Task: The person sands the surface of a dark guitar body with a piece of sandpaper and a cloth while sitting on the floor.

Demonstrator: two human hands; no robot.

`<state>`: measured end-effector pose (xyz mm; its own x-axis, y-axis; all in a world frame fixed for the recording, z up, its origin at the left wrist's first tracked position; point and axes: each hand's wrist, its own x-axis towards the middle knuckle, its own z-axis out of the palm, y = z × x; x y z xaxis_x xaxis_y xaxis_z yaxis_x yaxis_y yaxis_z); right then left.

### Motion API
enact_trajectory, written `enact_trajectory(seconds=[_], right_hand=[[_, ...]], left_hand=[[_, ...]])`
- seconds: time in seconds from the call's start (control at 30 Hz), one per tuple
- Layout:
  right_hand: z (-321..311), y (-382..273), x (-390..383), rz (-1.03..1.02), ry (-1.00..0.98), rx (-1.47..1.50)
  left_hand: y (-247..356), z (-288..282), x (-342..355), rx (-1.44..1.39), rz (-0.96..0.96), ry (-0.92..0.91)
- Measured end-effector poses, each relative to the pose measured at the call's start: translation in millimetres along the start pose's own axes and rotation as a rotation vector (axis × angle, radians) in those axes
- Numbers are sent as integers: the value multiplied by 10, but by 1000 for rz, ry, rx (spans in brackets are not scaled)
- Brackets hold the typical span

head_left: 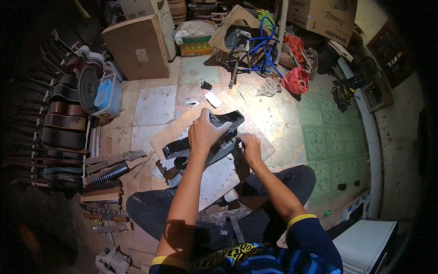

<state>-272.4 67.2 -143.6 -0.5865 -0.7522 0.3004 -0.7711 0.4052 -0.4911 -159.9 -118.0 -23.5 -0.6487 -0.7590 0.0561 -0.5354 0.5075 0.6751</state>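
Note:
A glossy black, curved-sided piece (175,149), resembling a small guitar body, is tilted above my crossed legs. My left hand (204,130) grips it from above, thumb spread toward the raised far end. At its right side is my right hand (250,148), its fingers curled close to the edge; whatever they hold is hidden in shadow. Beneath lies a pale sheet (213,179) with a notched edge, reaching toward my lap. A thin wooden board (166,137) rests on the floor under the work.
Saws and a spring-like coil (107,175) lie at left, near racked guitar bodies (66,121). A blue plastic tub (107,97) stands beyond. Ahead are a cardboard panel (137,50), a coiled blue hose (269,45) and a red bag (295,81). A white box (365,244) sits at lower right.

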Motion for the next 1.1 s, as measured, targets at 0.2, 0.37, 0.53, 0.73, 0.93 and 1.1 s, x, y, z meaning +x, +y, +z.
enact_trajectory(seconds=[0.2,0.37,0.53,0.73,0.93,1.1], right_hand=[[109,120,-31,3,51,-10],[155,-29,-102,-23,56,27],[108,59,-22,127,41,-20],[116,29,-27,50,75,42],[66,84,11,108,52,-17],[58,25,-16,-4,-4,-22]], left_hand=[[5,31,-9,6,-1,-2],[-3,16,-30,16,-22,-4],[35,42,-35,34,-21,-4],[31,53,-9,37,-35,-3],[25,59,-4,20,-9,22],[16,37,16,40,-28,28]])
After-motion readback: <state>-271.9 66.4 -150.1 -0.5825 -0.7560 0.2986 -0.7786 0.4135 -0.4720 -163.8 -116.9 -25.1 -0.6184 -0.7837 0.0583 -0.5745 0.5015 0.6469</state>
